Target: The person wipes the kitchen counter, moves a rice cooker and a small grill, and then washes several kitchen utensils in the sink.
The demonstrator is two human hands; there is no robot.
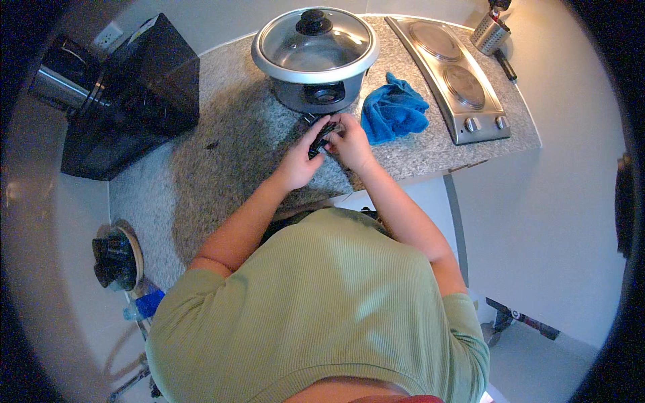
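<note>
My left hand (298, 165) and my right hand (351, 145) come together over the counter, just in front of an electric cooking pot (287, 93). Between them is a bundled black power cord (318, 145), with what looks like its plug at the upper left end. The left fingers lie along one side of the bundle, while the right thumb and fingers pinch it from the other. My fingers cover part of the cord. The pot wears a glass lid (282, 53) with a black knob. Close to my right hand, a crumpled blue cloth (395, 115) rests on the counter.
A two-plate electric hob (471, 113) sits right of the cloth. Behind it stands a perforated metal utensil holder (489, 34). A large black appliance (166, 75) occupies the left of the granite counter (221, 166). A blue-labelled bottle (146, 305) is at lower left.
</note>
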